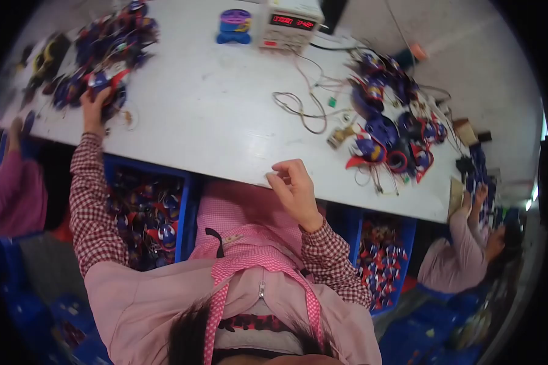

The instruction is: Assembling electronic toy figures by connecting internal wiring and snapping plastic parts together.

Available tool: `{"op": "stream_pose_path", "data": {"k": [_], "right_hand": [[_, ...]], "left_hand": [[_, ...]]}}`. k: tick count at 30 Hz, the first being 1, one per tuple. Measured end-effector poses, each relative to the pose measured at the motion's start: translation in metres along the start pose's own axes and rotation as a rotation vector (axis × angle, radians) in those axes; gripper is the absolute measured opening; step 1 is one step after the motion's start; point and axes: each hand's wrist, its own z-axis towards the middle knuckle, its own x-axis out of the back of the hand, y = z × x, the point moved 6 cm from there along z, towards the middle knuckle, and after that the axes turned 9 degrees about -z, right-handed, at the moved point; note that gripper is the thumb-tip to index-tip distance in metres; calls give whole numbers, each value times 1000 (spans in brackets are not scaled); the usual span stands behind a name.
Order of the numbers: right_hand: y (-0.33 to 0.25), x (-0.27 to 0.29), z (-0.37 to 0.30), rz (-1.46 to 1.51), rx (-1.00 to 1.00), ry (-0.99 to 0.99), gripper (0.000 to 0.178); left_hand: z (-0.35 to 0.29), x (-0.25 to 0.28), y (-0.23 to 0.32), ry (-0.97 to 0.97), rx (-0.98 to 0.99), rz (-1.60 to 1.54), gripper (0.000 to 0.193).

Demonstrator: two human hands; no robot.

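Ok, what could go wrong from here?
The left hand is on a purple-and-red part at the crowded left pile; lifting the part might drag neighbours along. A looped cable lies on the white table, so the right checked sleeve could snag it when reaching.

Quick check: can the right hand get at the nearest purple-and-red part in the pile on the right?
Probably yes: the right hand looks empty near the front edge of the white tabletop, and only bare surface seems to separate it from that purple-and-red part.
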Motion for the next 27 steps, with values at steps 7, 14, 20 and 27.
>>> {"op": "stream_pose_path", "data": {"k": [7, 14, 20, 27], "right_hand": [[47, 82, -50, -184, -85, 126, 15], [82, 162, -65, 107, -281, 380, 16], [74, 249, 21, -502, 62, 430, 23], [148, 285, 134, -1328, -30, 69, 40]], "left_hand": [[46, -7, -18, 117, 87, 335, 80], [48, 27, -23, 175, 28, 298, 87], [-27, -6, 43, 246, -483, 784, 73], [-373, -340, 198, -1201, -758, 36, 52]]}}
